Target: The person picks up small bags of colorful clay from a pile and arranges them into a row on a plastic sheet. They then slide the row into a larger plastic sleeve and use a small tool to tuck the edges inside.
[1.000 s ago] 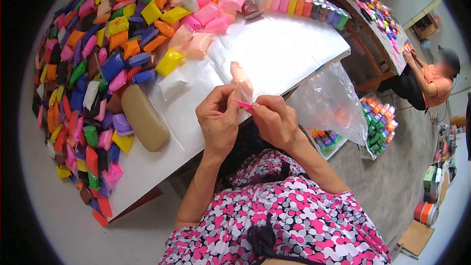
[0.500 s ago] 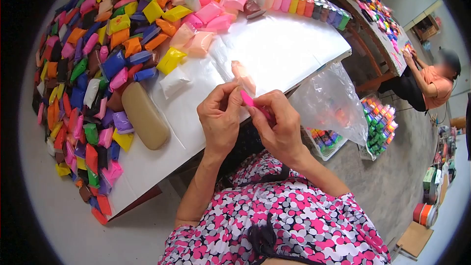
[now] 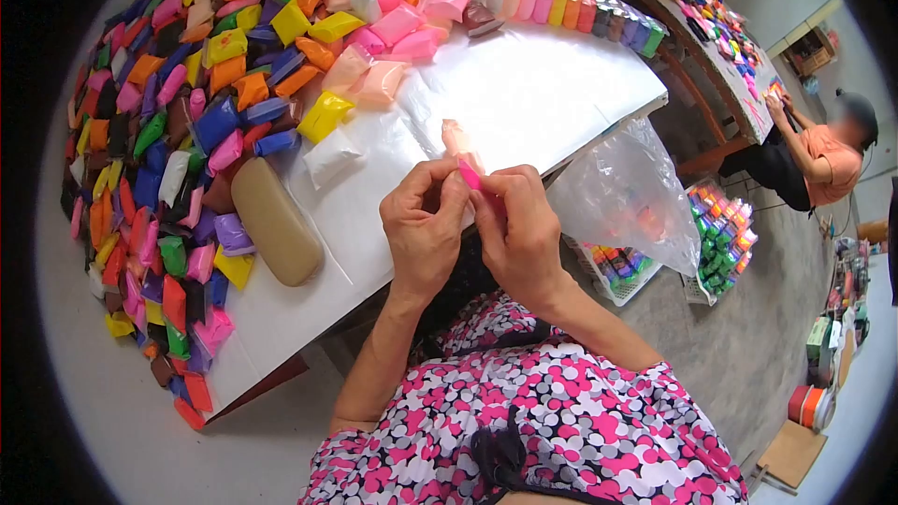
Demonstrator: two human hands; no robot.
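Observation:
My left hand (image 3: 423, 220) and my right hand (image 3: 520, 229) meet over the table's front edge, thumbs and fingertips pinched on a small bright pink strip (image 3: 470, 175). The strip's upper end shows between the fingertips; its lower part is mostly hidden behind the right fingers. Just beyond the fingertips lies a peach-coloured packet (image 3: 457, 137) on the white tabletop (image 3: 538, 75). To the left are a white packet (image 3: 332, 158) and a yellow packet (image 3: 326, 116).
A heap of coloured packets (image 3: 224, 47) covers the table's left and back. A tan case (image 3: 274, 220) lies beside it. A clear bag (image 3: 622, 192) hangs at the right edge above baskets of packets (image 3: 722, 241). A person (image 3: 823, 154) works at another table.
My right hand has shifted slightly left, closer to the left hand. The pink strip now points more upright and shows less between the fingers.

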